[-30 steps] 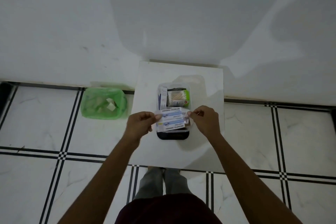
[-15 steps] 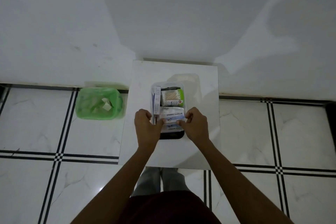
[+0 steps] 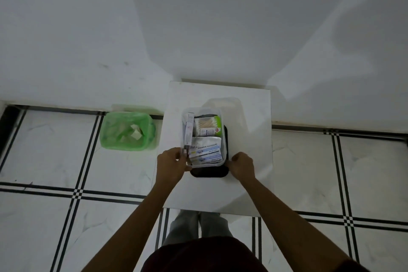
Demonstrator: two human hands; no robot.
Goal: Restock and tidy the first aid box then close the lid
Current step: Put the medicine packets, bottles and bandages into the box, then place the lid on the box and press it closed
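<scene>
A clear plastic first aid box [image 3: 223,139] stands open on a black lid [image 3: 208,173] on the small white table [image 3: 249,117]. Inside, a narrow white carton [image 3: 188,128] stands along the left wall, a cotton swab pack [image 3: 205,127] lies at the far end, and antiseptic bandage packets [image 3: 206,152] fill the near end. My left hand [image 3: 172,162] is at the box's near left corner, with its fingertips pinched on the carton's near end. My right hand [image 3: 241,166] is curled against the near right corner and holds nothing that I can see.
A green-lined waste bin [image 3: 127,131] with scraps of paper in it stands on the tiled floor left of the table. A white wall runs right behind the table. My legs are under the table's near edge.
The bandage packets I held above the box went down into its near end. My right hand has let go and drawn back to the right corner; my left hand has shifted to the left corner.
</scene>
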